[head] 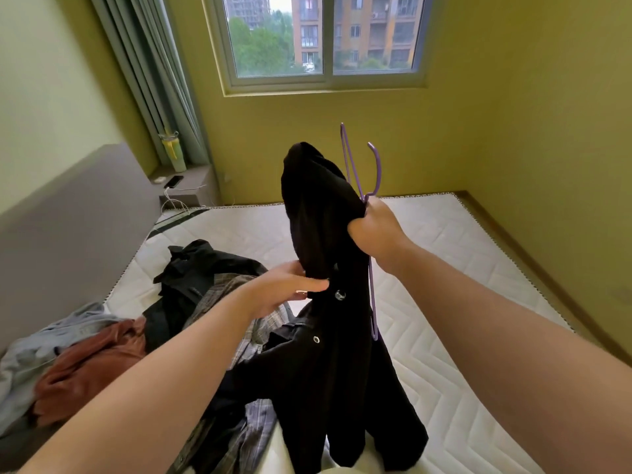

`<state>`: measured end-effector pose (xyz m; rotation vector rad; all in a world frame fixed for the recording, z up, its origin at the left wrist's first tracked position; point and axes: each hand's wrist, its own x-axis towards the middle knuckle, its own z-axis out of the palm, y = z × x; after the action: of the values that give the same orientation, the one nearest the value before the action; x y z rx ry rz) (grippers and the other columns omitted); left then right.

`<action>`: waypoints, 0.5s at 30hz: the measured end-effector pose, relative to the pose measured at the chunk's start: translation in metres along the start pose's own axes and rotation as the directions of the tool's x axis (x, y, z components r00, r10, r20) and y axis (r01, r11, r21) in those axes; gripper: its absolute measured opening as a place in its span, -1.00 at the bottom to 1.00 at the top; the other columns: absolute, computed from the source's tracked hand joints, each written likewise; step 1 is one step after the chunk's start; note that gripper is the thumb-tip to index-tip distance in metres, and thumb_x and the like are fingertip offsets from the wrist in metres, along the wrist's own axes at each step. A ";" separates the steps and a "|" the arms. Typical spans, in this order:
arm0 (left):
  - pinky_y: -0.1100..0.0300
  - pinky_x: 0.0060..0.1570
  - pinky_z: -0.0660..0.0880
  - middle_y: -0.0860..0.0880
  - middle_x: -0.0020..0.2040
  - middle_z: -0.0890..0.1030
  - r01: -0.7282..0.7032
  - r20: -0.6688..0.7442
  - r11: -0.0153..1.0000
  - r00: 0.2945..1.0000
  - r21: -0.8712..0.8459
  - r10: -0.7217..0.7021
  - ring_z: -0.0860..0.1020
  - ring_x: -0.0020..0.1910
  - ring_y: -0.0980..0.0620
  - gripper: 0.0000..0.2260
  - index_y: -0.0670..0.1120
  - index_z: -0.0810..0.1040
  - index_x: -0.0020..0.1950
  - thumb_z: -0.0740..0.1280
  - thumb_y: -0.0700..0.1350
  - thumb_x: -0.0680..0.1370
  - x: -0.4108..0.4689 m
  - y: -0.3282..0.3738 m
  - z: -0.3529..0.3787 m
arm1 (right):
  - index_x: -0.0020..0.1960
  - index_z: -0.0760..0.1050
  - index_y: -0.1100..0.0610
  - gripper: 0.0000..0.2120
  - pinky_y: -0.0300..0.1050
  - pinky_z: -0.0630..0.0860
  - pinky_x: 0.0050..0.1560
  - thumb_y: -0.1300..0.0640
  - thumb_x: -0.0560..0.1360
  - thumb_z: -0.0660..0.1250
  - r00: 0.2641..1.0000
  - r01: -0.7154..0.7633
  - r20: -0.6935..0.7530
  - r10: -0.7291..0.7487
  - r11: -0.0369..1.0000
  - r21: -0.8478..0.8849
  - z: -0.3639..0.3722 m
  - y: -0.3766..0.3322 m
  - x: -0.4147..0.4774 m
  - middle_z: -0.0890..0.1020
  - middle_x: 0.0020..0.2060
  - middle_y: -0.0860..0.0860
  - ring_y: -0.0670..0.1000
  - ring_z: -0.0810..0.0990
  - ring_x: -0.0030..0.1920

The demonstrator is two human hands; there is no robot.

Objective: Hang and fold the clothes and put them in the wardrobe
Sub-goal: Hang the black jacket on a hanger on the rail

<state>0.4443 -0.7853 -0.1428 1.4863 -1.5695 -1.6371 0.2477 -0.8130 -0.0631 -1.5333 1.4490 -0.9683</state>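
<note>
Blk garment [325, 371] hanging nearest cam, held up over white mattress [444, 302]. Clothes pile [205, 268] lying on mattress, L side. R hand [372, 230] raised, gripping purple hanger [376, 165] at hook base, garment's top bunched against it. L hand [284, 290] lower, pinching garment fabric by a snap.

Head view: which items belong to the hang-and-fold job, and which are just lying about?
Job: black garment, gripped by left hand and right hand; purple hanger, in the right hand; on the mattress: black jacket, plaid shirt, rust top, grey top.
Lying about: bottle, phone, cable, curtain.
</note>
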 end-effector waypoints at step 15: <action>0.04 -0.42 0.61 -0.13 0.00 0.67 -0.190 -0.638 0.940 0.769 -0.284 -0.037 0.69 -0.18 -0.12 -0.87 -0.02 0.59 0.05 0.25 -0.12 0.62 0.036 0.062 -0.004 | 0.40 0.09 0.18 -0.17 -0.09 0.54 -0.14 -0.05 0.40 0.54 0.964 -0.215 0.077 0.254 0.918 -0.334 -0.002 0.027 -0.006 0.38 0.14 0.09 0.05 0.49 0.06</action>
<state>0.4143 -0.8346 -0.1006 1.5341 -0.9036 -1.0910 0.2348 -0.8078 -0.0877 -1.5677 1.7213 -0.5039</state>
